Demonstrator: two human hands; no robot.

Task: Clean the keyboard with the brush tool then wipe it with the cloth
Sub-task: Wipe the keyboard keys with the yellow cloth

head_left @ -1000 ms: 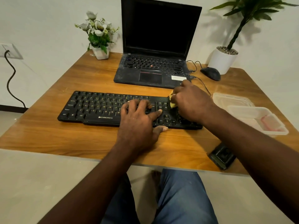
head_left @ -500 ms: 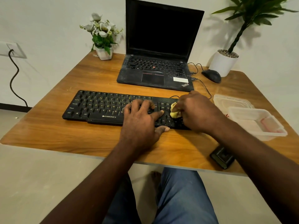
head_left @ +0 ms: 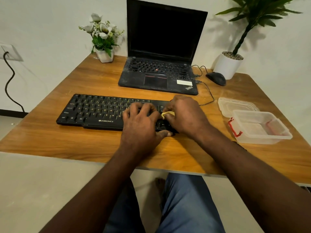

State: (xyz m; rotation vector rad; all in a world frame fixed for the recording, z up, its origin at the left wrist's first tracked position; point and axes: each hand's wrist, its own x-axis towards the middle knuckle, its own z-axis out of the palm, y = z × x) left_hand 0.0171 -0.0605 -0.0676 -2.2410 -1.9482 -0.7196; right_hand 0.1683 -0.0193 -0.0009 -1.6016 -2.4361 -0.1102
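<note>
We look down on a wooden table (head_left: 101, 145) set against a pale wall (head_left: 50, 22), with a grey floor (head_left: 42, 190) below and our legs in blue jeans (head_left: 190, 207) under the near edge. An open black laptop (head_left: 161, 47) with a dark screen stands at the back, between a small pot of white flowers (head_left: 104, 55) and a green plant in a white pot (head_left: 228, 64), which has a dark mouse (head_left: 216, 78) just beside it. The black keyboard (head_left: 101, 111) lies across the middle of the table in front of the laptop. Its right end is hidden under our hands. To the right sit a clear plastic box (head_left: 260, 128) with a red clasp and its lid (head_left: 235, 105). Our left hand (head_left: 141, 125) rests on the keys right of centre, fingers spread and lightly bent, holding nothing, the thumb at the keyboard's front edge. Our right hand (head_left: 185, 115), just beside it, has its fingers curled over the keys and pinches a small yellow item (head_left: 168, 113). So little of it shows that we cannot tell brush from cloth.
</note>
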